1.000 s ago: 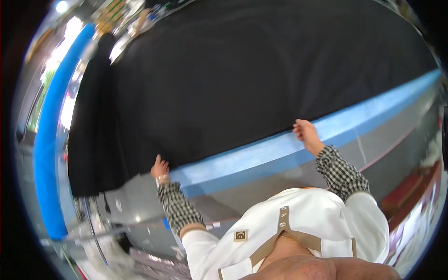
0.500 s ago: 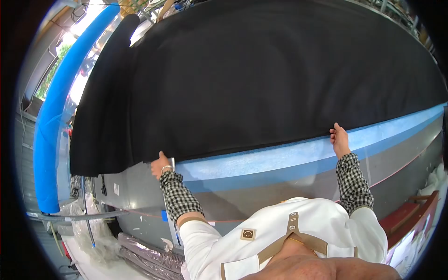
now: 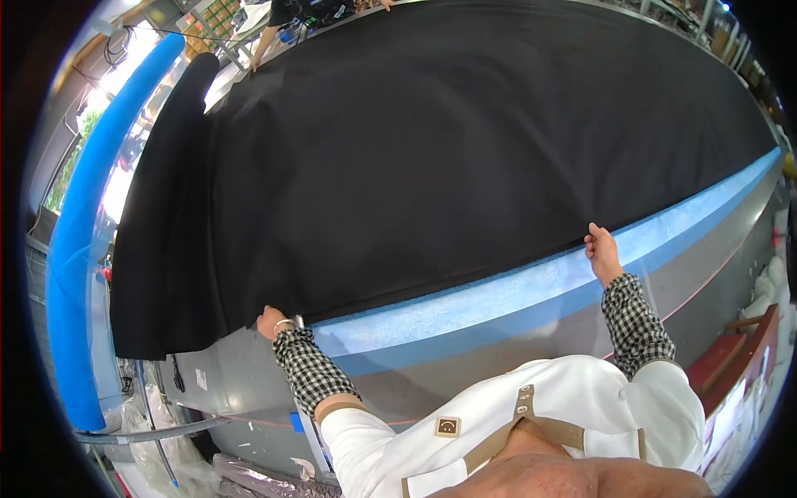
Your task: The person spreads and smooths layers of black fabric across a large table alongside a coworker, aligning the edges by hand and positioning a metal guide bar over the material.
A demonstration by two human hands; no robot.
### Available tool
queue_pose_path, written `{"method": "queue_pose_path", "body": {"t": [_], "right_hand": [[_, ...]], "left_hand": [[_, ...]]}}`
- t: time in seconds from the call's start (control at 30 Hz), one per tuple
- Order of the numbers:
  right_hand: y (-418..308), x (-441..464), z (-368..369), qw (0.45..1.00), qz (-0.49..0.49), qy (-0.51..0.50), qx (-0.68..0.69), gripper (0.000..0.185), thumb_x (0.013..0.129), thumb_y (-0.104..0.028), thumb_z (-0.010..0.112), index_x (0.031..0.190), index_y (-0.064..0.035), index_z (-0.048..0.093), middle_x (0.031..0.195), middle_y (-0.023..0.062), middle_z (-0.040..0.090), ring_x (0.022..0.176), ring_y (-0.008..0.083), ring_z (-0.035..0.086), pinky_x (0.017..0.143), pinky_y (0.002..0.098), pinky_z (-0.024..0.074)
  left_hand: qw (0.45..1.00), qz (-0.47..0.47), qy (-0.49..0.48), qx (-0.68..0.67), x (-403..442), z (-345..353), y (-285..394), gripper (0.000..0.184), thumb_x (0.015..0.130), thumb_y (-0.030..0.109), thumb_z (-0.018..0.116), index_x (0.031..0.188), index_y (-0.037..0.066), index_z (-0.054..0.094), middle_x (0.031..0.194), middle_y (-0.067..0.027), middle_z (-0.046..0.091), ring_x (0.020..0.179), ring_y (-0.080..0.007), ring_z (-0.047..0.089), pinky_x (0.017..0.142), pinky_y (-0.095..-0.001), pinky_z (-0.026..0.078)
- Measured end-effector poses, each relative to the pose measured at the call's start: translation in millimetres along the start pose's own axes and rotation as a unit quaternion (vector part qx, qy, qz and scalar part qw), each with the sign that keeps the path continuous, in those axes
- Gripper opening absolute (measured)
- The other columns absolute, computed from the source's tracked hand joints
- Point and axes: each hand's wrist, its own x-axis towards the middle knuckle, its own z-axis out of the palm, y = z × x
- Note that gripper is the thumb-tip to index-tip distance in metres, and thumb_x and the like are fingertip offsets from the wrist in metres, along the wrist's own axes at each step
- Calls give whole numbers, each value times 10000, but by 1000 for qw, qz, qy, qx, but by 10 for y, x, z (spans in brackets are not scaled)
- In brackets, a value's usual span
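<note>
A wide sheet of black fabric (image 3: 432, 166) covers most of the long table. Its near edge is pinched in my left hand (image 3: 270, 322), close to the corner, and a bracelet circles that wrist. Farther right, my right hand (image 3: 601, 251) has its fingers closed on the same edge, with small creases running away from it. Between my hands and below the edge, a strip of light-blue material (image 3: 465, 305) shows from under the black fabric. A clear film overlaps its near side.
Another person's hand (image 3: 256, 62) touches the fabric's far left edge. Left of the table stand a blue roll (image 3: 75, 257) and a black draped roll (image 3: 154, 241). Crumpled clear plastic (image 3: 154, 423) lies at lower left; a red wooden chair (image 3: 735, 353) is at right.
My left hand has moved slightly left and down, and the fabric edge now slants more. My right hand has barely moved. The view has shifted, showing more of the person at the far side.
</note>
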Motion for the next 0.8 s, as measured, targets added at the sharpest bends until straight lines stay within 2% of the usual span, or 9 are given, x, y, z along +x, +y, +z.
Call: {"method": "queue_pose_path", "body": {"t": [0.1,0.17,0.27,0.37,0.67,0.8], "right_hand": [[27,30,-46,1000,-5,7,-24,231,933,-234,697,800,-154,527,676,-8,559,532,66,474,457,207,376],[119,65,-88,999,0,12,-31,235,931,-232,700,795,-152,526,672,-7,556,529,67,469,454,209,371],[294,137,-187,999,9,23,-31,230,931,-227,695,795,-149,526,673,-6,555,526,69,465,447,215,361],[361,142,-207,998,10,35,-46,220,936,-218,680,795,-145,527,671,-5,554,524,72,461,440,221,351],[305,129,-199,994,4,45,-96,200,926,-194,675,784,-143,545,648,-13,563,495,63,442,412,225,309],[243,95,-198,993,2,41,-107,202,921,-209,679,784,-144,547,647,-14,565,482,64,438,402,231,308]], "left_hand": [[978,-93,110,-148,-37,66,-57,463,890,292,638,1045,-142,679,1050,-337,678,983,-457,665,903,-473,510],[946,-119,169,-250,-122,-150,5,439,875,245,639,1019,-169,666,1015,-353,676,986,-457,664,895,-484,502],[949,-63,192,-241,-268,-249,-41,397,860,203,630,997,-168,665,980,-341,686,954,-449,673,849,-490,500],[959,-50,137,-242,-377,-331,-69,394,860,204,632,987,-167,666,972,-334,689,899,-442,675,815,-484,496],[973,-45,120,-193,-365,-201,-236,355,733,186,592,822,-150,659,809,-313,681,728,-439,653,695,-505,471],[973,-41,109,-200,-437,-201,-205,353,726,175,563,798,-163,636,771,-334,658,683,-445,620,685,-513,454]]}}
